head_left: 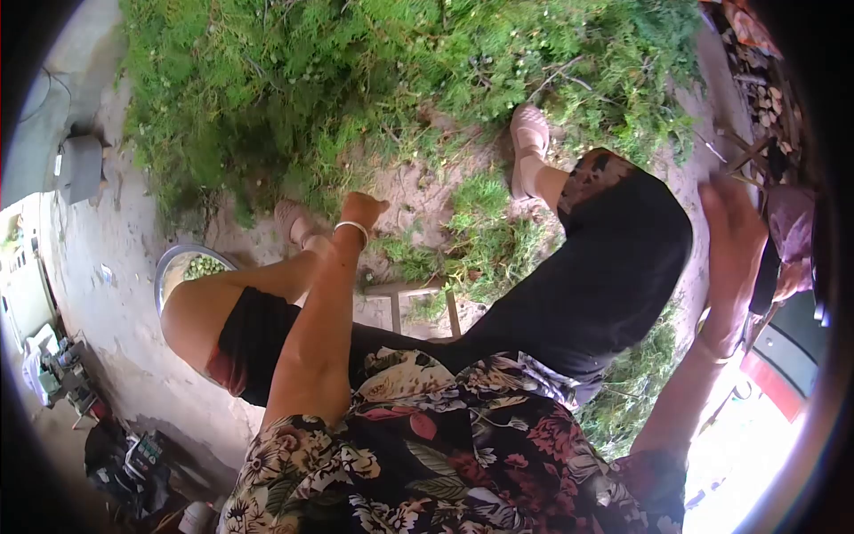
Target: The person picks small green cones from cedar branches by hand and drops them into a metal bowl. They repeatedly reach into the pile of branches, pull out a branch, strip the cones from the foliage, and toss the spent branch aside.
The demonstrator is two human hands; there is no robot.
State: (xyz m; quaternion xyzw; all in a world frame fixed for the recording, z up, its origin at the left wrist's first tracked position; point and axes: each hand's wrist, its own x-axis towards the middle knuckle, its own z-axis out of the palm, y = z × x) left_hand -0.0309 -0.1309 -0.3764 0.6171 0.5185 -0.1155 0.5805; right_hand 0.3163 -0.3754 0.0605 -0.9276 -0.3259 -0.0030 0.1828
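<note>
My left hand (pixel 363 209), with a pale bangle at the wrist, is closed in front of my left knee. Anything inside its fingers is hidden. Just beyond it lies a big heap of cut green conifer branches (pixel 294 98) with small pale cones among the leaves. Out to the far right, beside my right knee, my right hand (pixel 734 222) is raised and smeared by motion, so its fingers do not show clearly. A metal bowl (pixel 161 278) holding small green cones (pixel 204 266) stands by my left knee, partly covered by the leg.
Loose sprigs (pixel 485 214) lie on the bare ground between my shoes. A wooden frame (pixel 396 307) shows between my legs. Stacked firewood (pixel 769 111) and a purplish cloth or bag (pixel 792 227) are at the right. At left are a grey block (pixel 82 167) and clutter (pixel 133 463).
</note>
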